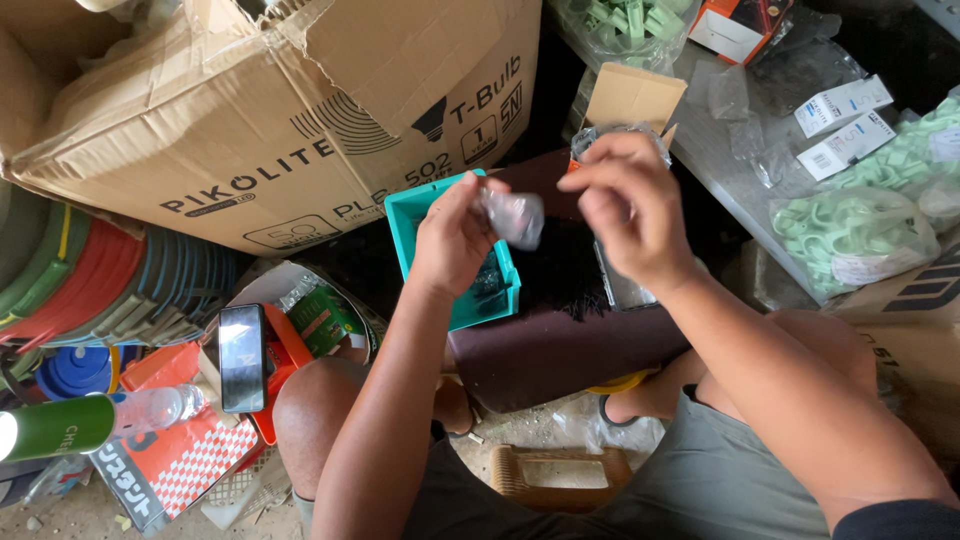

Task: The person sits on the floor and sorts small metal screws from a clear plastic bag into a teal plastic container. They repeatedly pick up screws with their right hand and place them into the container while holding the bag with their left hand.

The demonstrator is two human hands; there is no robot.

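Sandy floor (60, 515) strewn with clutter, large torn cardboard box (270, 110) at left, coiled hoses (90, 280) beneath it, wooden stool (560, 475), metal counter (720, 165) at right, daylight

The small clear bag (515, 217) pinched by the left hand (452, 240) is motion-blurred, its contents unreadable; beneath that hand, the teal tray (420, 215) holds dark bits too small to tell

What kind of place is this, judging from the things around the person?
Probably a storeroom or back corner of a hardware or electrical shop: a big torn cardboard carton, clear bags of green plastic clips on a shelf, and coiled hoses stacked on the floor.
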